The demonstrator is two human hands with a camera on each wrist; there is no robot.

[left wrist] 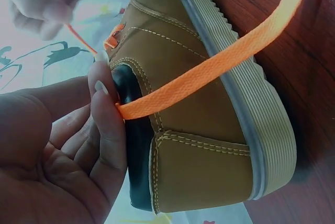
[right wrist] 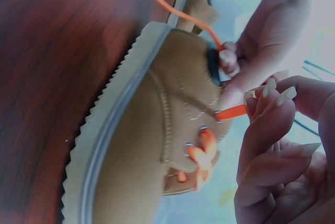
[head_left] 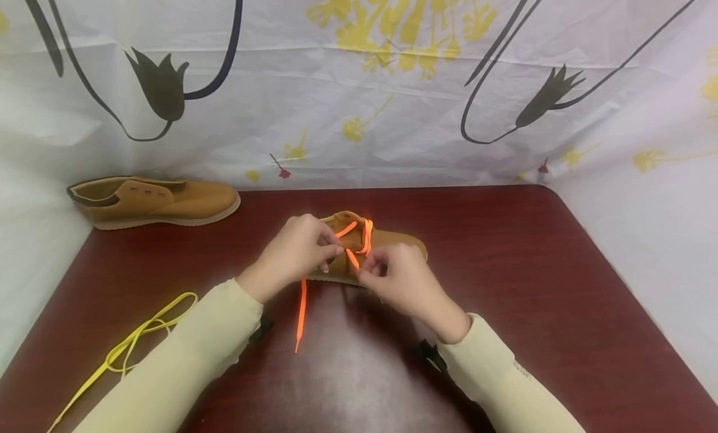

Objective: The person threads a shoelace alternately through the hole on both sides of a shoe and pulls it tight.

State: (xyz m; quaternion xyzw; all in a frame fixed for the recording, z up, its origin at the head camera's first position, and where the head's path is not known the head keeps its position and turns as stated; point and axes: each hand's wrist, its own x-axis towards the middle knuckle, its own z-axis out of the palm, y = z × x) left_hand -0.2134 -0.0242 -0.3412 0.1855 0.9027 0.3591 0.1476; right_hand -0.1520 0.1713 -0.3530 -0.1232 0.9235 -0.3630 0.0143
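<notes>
Shoe in hand: here's the tan shoe (right wrist: 136, 130), sitting on its sole near the far edge of the table, about mid-width, toe pointing to the person's right.
Orange lace: the orange lace (head_left: 301, 311) crosses over the front, threaded through metal eyelets, and a stretch comes out of the eyelet nearest the ankle.
Right hand: the right hand (head_left: 404, 280) has that stretch, thumb and fingertips clamped together on it just beside the eyelet!
Left hand: and the left hand (head_left: 297, 252) pinches the lace too, thumb against fingers, right at the dark collar.
Loose end: from the left fingers a tail drops past the heel side to the tabletop (head_left: 505, 265), dark red and glossy.
Second shoe: back left, another tan shoe (head_left: 168, 202), eyelets bare, toe also to the right.
Yellow lace: over by the left sleeve (head_left: 191, 346), a loosely looped yellow lace (head_left: 103, 366).
Backdrop: white cloth (head_left: 348, 90) behind, printed with dark tulips and yellow flowers.
</notes>
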